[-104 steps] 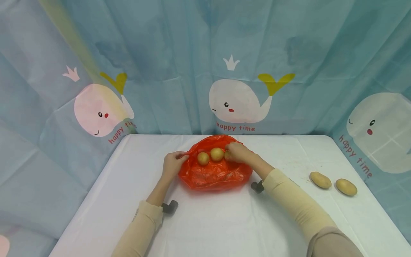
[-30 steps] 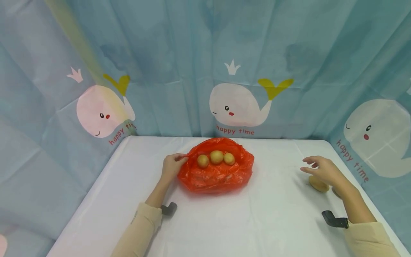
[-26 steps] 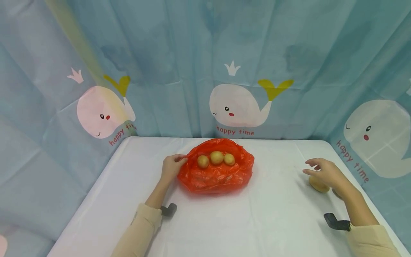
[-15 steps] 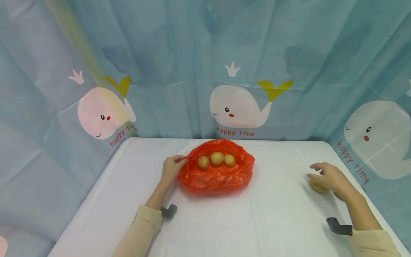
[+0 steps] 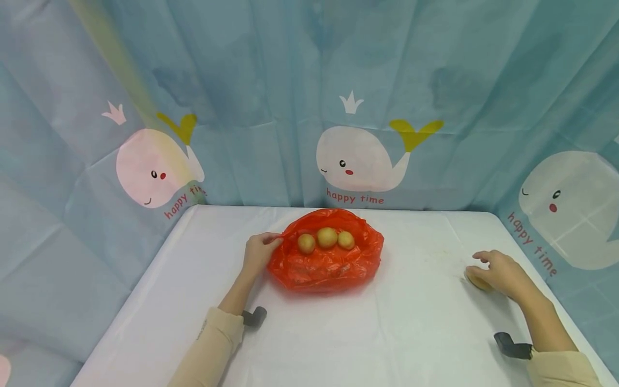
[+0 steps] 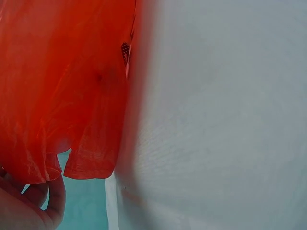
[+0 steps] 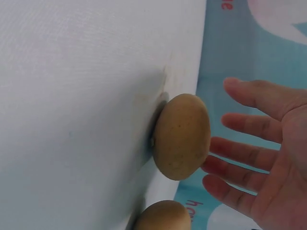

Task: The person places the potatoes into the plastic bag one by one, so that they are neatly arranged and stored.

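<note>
A red plastic bag (image 5: 324, 271) lies with its mouth spread at the far middle of the table. Three potatoes (image 5: 327, 237) show inside it. My left hand (image 5: 258, 252) pinches the left edge of the bag's mouth; the left wrist view has its fingers on the red plastic (image 6: 81, 96). Over at the right, my right hand (image 5: 503, 273) hovers by a potato (image 5: 479, 279), fingers spread and holding nothing. In the right wrist view this potato (image 7: 182, 136) sits just off the fingertips, and a second potato (image 7: 164, 216) is partly cut off by the frame; the head view hides that one behind the hand.
A white cloth covers the table (image 5: 319, 338). Behind it and at both sides hangs a blue curtain (image 5: 261, 161) with whale prints. A dark wrist camera mount (image 5: 512, 345) juts from the right wrist, and another mount (image 5: 255, 317) from the left.
My right hand has left a third potato in the bag and moved right to the loose potatoes. In the last second it has lowered and shifted slightly right. The left hand keeps its place.
</note>
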`<state>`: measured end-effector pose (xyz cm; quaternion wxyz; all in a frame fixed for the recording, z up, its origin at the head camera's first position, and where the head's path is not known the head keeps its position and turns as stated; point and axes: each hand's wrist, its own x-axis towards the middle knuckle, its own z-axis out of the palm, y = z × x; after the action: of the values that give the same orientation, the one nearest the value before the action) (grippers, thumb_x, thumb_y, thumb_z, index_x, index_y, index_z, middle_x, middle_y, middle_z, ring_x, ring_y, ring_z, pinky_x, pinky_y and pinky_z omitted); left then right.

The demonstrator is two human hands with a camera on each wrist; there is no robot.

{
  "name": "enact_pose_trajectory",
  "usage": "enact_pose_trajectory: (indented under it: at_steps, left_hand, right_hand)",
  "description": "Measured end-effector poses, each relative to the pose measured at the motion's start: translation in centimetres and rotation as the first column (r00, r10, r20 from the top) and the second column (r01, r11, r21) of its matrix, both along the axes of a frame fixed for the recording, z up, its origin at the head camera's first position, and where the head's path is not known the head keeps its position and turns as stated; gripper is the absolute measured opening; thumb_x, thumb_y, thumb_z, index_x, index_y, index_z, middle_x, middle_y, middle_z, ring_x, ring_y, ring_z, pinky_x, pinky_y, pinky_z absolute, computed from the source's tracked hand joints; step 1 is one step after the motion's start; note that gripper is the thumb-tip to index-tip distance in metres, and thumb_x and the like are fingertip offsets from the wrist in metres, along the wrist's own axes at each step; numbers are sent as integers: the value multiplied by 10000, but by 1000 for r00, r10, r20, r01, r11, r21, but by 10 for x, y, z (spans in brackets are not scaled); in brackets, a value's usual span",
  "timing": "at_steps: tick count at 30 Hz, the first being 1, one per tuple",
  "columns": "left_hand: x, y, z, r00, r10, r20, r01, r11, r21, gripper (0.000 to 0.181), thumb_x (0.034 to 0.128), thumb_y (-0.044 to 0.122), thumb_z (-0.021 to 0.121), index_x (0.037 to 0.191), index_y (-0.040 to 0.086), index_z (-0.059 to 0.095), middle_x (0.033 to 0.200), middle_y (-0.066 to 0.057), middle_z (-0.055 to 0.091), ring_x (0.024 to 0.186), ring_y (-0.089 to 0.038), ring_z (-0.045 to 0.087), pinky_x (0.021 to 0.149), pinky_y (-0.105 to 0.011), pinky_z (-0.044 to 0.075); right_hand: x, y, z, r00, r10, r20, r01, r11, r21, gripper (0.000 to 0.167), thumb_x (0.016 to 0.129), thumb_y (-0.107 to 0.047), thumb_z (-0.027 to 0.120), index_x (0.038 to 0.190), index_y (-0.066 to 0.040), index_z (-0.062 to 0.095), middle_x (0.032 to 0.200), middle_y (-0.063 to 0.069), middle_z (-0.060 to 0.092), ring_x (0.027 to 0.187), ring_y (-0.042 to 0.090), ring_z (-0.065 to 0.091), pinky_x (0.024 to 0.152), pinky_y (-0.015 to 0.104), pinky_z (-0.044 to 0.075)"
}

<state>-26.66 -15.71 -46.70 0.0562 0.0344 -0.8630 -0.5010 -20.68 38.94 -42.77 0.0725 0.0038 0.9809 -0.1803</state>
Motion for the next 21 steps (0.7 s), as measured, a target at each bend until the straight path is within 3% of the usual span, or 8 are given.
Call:
enact_pose_trajectory:
  at_steps: [13,21]
  left_hand:
    - [0,0,1,1000,2,-12,-2,1000,-12,254,930,223,649,1088,42,730,1079,-151,728,1038,-292,634,956,-441,544]
    - [0,0,0,1000,2,24,-2,1000,-1,266,932,239,648,1105,53,724,1099,-137,723,1050,-284,627,958,-430,546]
  right_hand:
    - [1,-1,-6,1000,26,-16,-25,999,34,565,935,-322,562,1231,157,530,1226,441,504,1075,610,505,831,651,475]
    - [0,1,-12,999,46,8,-46,998,49,559,865,-227,653,1188,209,518,1164,461,521,977,561,567,809,622,489]
